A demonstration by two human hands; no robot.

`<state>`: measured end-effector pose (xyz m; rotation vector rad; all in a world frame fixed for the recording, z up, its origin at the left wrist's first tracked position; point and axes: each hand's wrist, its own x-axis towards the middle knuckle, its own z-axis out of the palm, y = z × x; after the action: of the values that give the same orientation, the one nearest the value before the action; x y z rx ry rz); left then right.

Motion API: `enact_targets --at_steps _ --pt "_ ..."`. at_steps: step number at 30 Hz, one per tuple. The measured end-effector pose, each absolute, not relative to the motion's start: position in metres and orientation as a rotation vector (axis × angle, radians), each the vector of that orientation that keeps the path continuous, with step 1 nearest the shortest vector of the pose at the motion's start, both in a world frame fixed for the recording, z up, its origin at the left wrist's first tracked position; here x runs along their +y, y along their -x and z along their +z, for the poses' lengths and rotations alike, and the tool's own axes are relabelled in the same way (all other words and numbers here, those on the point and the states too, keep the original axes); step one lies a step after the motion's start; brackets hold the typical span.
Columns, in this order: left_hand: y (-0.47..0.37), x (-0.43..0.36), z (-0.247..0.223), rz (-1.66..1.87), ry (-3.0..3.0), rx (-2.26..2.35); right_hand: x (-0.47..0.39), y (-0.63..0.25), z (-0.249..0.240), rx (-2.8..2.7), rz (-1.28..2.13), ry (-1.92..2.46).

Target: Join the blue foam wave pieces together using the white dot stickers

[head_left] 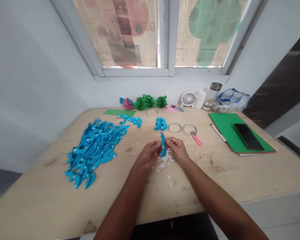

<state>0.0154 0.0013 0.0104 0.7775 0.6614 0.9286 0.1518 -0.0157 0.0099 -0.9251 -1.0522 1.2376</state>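
Both hands meet over the middle of the table around one curved blue piece, which stands roughly upright between them. My left hand pinches its left side, fingers closed. On the other side, the fingertips of my right hand are closed at the piece's edge. Small white scraps lie scattered on the wood just below. A large heap of blue pieces with white spots spreads at the left. Just beyond my hands sits a small blue group.
Behind are metal rings, pink snips, green paper flowers, a small fan, a glass bottle and a plastic bag. At the right, a phone rests on a green folder beside a pen.
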Motion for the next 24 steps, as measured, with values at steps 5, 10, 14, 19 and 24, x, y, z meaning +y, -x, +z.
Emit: enact_targets --at_steps 5,10,14,19,24 --pt "-0.0164 0.0013 0.0069 0.923 -0.713 0.591 -0.0158 -0.1507 0.0113 -1.049 1.229 0.873" --pt "-0.017 0.0001 0.0078 0.923 -0.692 0.594 -0.0166 -0.1505 0.0137 -1.061 1.245 0.852" --pt "-0.0164 0.0002 0.0057 0.91 -0.679 0.61 -0.0176 -0.1502 0.0153 -1.072 1.249 0.841" --pt "-0.0159 0.0003 0.0035 0.902 -0.698 0.596 -0.0181 -0.1505 0.0172 -1.08 1.243 0.848" --pt "-0.0159 0.0003 0.0025 0.891 -0.72 0.595 -0.0183 -0.1511 0.0181 -1.077 1.237 0.861"
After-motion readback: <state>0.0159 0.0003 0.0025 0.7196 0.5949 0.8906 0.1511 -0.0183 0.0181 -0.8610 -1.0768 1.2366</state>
